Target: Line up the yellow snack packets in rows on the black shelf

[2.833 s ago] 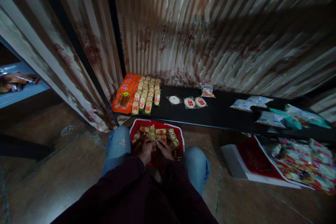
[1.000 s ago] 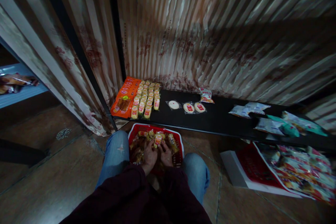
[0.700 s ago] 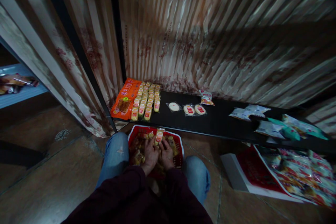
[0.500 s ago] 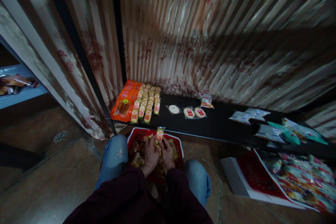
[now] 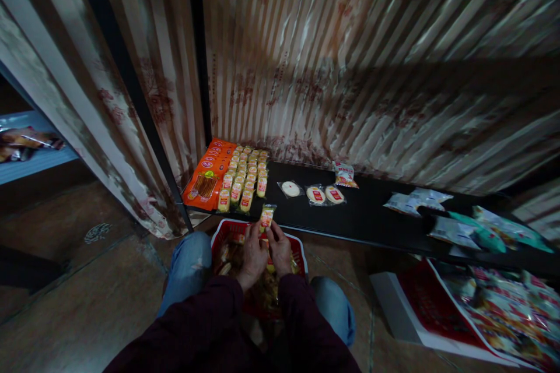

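A small wrapped snack cake [image 5: 266,218] in a clear packet with a red and yellow label is pinched upright between both hands, just in front of the shelf edge. My left hand [image 5: 254,256] grips its left side, and my right hand [image 5: 279,249] its lower right side. Below them stands a red basket [image 5: 303,256] with a white rim, holding more wrapped snacks. On the black shelf [image 5: 301,215], rows of the same wrapped cakes [image 5: 245,178] stand beside orange snack packs [image 5: 207,178].
Round wrapped biscuits [image 5: 317,194] and a small red-white bag [image 5: 345,175] lie mid-shelf. Silver and green packets [image 5: 455,230] lie farther right. A second red basket [image 5: 431,303] with bagged snacks is on the floor at right. A black post [image 5: 199,52] rises at the shelf's left.
Both hands have lifted the wrapped cake slightly out of the basket towards the shelf edge. The view has tilted up a little.
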Demonstrator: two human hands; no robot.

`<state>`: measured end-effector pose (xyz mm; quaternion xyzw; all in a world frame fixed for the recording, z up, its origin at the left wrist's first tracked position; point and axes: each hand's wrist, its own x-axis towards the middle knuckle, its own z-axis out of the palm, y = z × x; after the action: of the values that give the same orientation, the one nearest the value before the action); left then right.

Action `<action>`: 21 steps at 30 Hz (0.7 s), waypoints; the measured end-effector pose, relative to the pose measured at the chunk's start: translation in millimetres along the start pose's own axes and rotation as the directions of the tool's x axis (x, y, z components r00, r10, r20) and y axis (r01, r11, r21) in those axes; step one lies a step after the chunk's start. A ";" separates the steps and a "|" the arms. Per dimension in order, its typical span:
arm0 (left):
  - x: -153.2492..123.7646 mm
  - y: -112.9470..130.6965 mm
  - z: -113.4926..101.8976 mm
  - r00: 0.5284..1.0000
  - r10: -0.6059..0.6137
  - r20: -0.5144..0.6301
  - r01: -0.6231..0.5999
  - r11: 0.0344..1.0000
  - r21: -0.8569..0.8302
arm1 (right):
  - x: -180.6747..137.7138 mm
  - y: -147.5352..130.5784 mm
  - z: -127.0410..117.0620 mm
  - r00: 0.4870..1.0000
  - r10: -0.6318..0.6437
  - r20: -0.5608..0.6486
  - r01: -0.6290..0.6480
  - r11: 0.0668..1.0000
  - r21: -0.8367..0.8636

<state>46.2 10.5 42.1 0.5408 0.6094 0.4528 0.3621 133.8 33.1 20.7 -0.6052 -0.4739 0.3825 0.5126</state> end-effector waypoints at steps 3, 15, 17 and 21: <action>7.8 3.1 3.0 1.000 0.002 -0.008 -0.001 1.000 0.003 | 10.2 -1.9 3.0 0.999 -0.033 -0.015 0.033 0.999 0.007; 32.7 9.9 8.9 0.999 0.019 -0.034 -0.018 0.999 0.036 | 49.6 11.5 8.7 0.997 -0.067 -0.048 0.063 0.994 -0.088; 35.4 9.2 9.8 0.999 0.014 -0.036 -0.013 1.000 0.027 | 54.4 13.1 10.1 0.996 -0.071 -0.047 0.067 0.994 -0.089; 40.5 5.8 12.3 1.000 0.002 -0.012 -0.002 1.000 -0.007 | 63.0 16.3 12.0 0.996 -0.069 -0.057 0.061 0.990 -0.127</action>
<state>53.4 52.5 45.5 0.5372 0.6096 0.4585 0.3599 141.6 96.6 4.0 -0.6317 -0.5005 0.3167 0.5002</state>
